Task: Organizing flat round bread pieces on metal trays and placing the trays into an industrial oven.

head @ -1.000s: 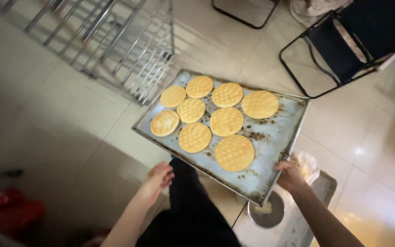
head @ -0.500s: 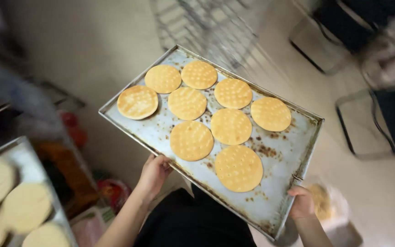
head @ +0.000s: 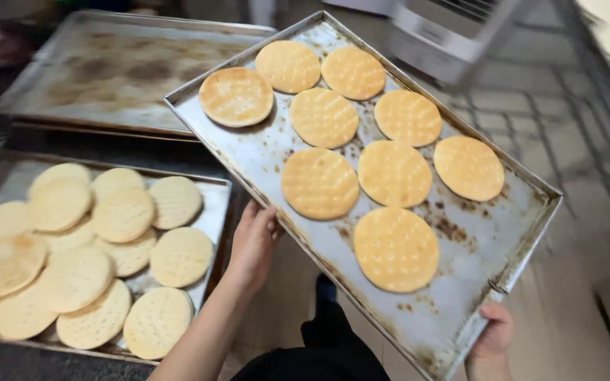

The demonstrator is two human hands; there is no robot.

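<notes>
A person, seen from above, carries a large rectangular metal baking tray (head: 262,152) with both bare hands. The tray fills the centre and right of the view, tilted so its far corner points toward 12 o'clock and its near corner toward 5 o'clock. The left hand (head: 254,243) grips the tray's long edge at about 8 o'clock from the tray's middle, fingers curled under the rim and thumb against its side. The right hand (head: 492,337) clasps the near corner at 5 o'clock, fingers wrapped around the rim.

Nine round, golden-brown flatbreads (head: 319,182) with dotted tops lie flat on the tray, clustered toward its far end, some touching at the edges. The near end of the tray is bare metal with dark baked-on specks.

At 9 o'clock, lower in the scene, a second tray (head: 214,204) holds a pile of paler round flatbreads (head: 123,215), overlapping one another. At 11 o'clock sits a third tray (head: 118,67), stained brown. At 1 o'clock a light-coloured appliance (head: 453,21) with a grille appears blurred. The person's dark clothing (head: 326,353) shows at 6 o'clock.
</notes>
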